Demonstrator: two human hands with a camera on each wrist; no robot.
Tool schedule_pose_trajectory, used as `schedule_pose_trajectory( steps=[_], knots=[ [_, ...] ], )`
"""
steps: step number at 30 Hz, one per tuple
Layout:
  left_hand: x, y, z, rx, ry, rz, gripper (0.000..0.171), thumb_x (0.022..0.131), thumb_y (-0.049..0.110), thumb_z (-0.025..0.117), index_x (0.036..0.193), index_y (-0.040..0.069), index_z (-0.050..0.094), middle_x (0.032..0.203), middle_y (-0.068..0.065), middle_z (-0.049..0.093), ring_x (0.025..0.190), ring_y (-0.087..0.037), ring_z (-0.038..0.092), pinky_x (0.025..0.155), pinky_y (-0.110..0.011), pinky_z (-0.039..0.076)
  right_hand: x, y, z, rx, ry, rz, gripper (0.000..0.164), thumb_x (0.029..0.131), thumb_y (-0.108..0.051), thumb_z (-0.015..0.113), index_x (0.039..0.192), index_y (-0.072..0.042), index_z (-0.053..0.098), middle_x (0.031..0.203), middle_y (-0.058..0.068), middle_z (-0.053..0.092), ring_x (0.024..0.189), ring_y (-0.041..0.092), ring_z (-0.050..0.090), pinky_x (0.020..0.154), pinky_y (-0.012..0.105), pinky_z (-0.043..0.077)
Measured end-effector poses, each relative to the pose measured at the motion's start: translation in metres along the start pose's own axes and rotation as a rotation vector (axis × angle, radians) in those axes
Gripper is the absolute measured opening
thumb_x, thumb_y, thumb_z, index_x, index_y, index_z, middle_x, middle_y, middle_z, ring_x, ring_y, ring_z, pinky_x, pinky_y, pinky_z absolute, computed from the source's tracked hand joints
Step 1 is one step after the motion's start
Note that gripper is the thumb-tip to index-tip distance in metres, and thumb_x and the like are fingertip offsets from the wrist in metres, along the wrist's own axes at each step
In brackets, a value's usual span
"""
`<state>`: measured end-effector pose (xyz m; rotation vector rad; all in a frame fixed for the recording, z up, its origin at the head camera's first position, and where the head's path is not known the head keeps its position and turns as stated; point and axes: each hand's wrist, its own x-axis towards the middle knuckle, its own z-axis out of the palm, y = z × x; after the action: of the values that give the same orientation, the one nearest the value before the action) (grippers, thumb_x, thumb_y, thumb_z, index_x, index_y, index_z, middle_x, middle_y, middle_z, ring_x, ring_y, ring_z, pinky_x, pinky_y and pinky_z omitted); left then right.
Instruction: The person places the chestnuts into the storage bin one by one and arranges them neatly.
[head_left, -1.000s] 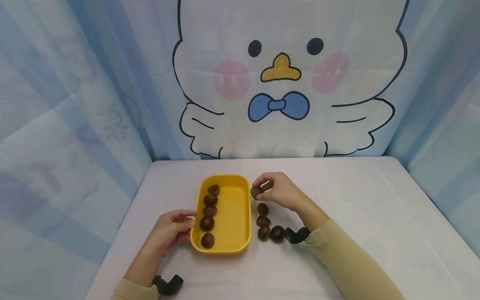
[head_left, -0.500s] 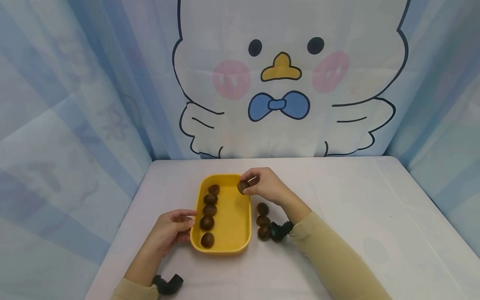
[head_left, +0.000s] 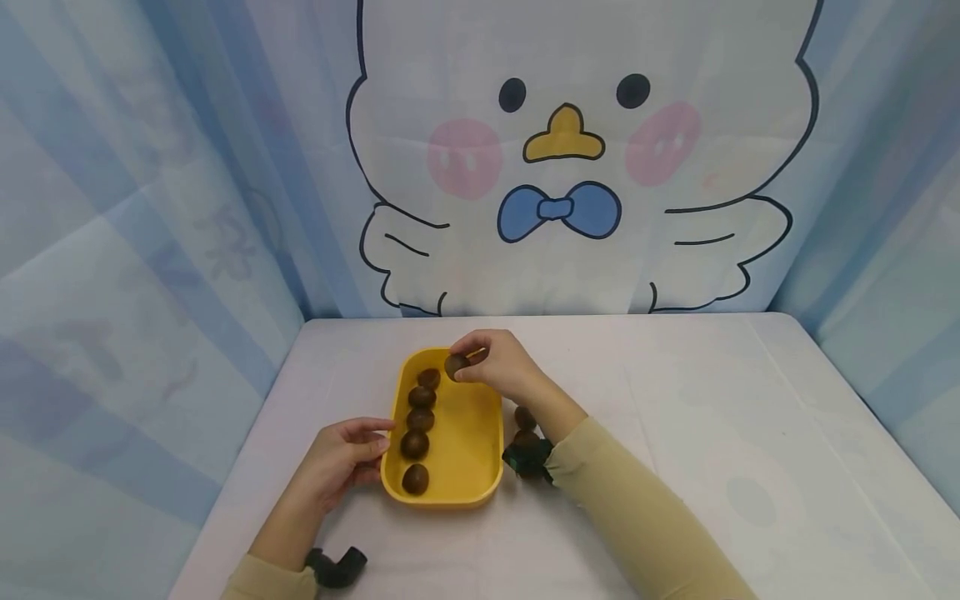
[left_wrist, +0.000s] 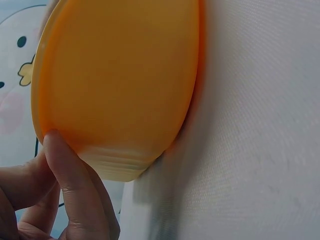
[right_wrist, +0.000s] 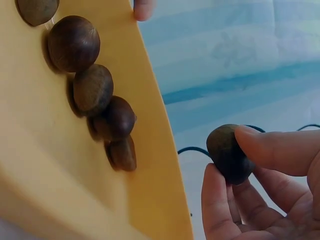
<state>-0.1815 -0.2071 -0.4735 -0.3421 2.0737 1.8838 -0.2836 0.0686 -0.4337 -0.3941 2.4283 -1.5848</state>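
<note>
Between thumb and fingertips, my right hand (head_left: 498, 360) pinches a brown chestnut (right_wrist: 230, 154) above the far end of a yellow tray (head_left: 468, 425). A column of several chestnuts (head_left: 415, 444) lies along the tray's left side. My left hand (head_left: 347, 457) holds the tray's left rim, its thumb and index finger at the edge; in the left wrist view a fingertip (left_wrist: 56, 142) presses against the tray's outer wall. On the table right of the tray, loose chestnuts (head_left: 525, 417) are partly hidden under my right wrist.
A white cloth (head_left: 675, 375) covers the table. Dark wrist-camera mounts sit on both wrists; the right one (head_left: 528, 458) hangs close over the loose chestnuts. Behind the table hangs a curtain (head_left: 570, 275) with a cartoon bird.
My right hand has moved left with its chestnut, from beside the tray across its right rim to near the far end of the chestnut column. The left hand has stayed in place.
</note>
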Motion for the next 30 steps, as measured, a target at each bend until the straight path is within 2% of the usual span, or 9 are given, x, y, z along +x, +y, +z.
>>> schedule_pose_trajectory(
  steps=[11,20,30],
  knots=[
    [0.0,0.001,0.0,0.002,0.0,0.004,0.037,0.101,0.003,0.071,0.138,-0.001,0.069,0.094,-0.006,0.072,0.065,-0.015,0.067,0.064,-0.027,0.065,0.013,-0.006,0.02,0.014,-0.026,0.024,0.028,0.092,-0.007,0.082,0.118,-0.015,0.078,0.122,0.004,0.075,0.111,0.022,0.071,0.104,0.041,0.061],
    [-0.001,-0.001,0.0,-0.005,-0.022,0.011,0.041,0.1,0.006,0.074,0.139,-0.002,0.068,0.091,-0.003,0.073,0.064,-0.015,0.067,0.063,-0.028,0.065,0.018,-0.005,0.029,0.042,-0.045,0.13,0.028,0.089,0.0,0.083,0.115,-0.01,0.078,0.12,0.011,0.073,0.099,0.023,0.074,0.085,0.034,0.068],
    [0.002,-0.001,-0.001,0.001,-0.015,0.007,0.038,0.1,0.004,0.071,0.138,-0.001,0.069,0.094,-0.005,0.073,0.065,-0.015,0.067,0.063,-0.028,0.064,0.025,-0.001,0.043,-0.112,-0.027,0.17,0.024,0.087,-0.003,0.085,0.108,-0.012,0.078,0.111,0.008,0.075,0.091,0.021,0.068,0.083,0.031,0.065]
  ],
)
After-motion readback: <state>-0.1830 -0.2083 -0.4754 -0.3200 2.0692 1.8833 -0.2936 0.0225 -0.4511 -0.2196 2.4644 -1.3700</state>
